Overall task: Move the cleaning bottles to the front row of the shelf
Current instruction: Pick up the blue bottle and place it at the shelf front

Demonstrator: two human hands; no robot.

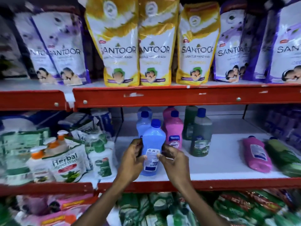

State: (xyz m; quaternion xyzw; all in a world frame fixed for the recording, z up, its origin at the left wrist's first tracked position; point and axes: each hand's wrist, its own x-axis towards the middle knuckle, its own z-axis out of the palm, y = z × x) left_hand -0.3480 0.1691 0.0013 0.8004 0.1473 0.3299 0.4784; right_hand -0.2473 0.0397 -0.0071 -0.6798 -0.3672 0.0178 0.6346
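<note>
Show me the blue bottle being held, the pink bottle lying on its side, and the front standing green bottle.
held blue bottle (153,141): head view, on its bare upper body above the label.
lying pink bottle (259,154): head view, on its label side, mid-body.
front green bottle (201,136): head view, on its dark body.

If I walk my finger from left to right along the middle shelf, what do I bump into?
Herbal hand wash pouch → white pump bottle → blue bottle held by left hand and right hand → standing green bottle → lying pink bottle → lying green bottle.

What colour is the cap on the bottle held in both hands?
Dark blue cap on a light blue bottle, seen in the head view.
</note>
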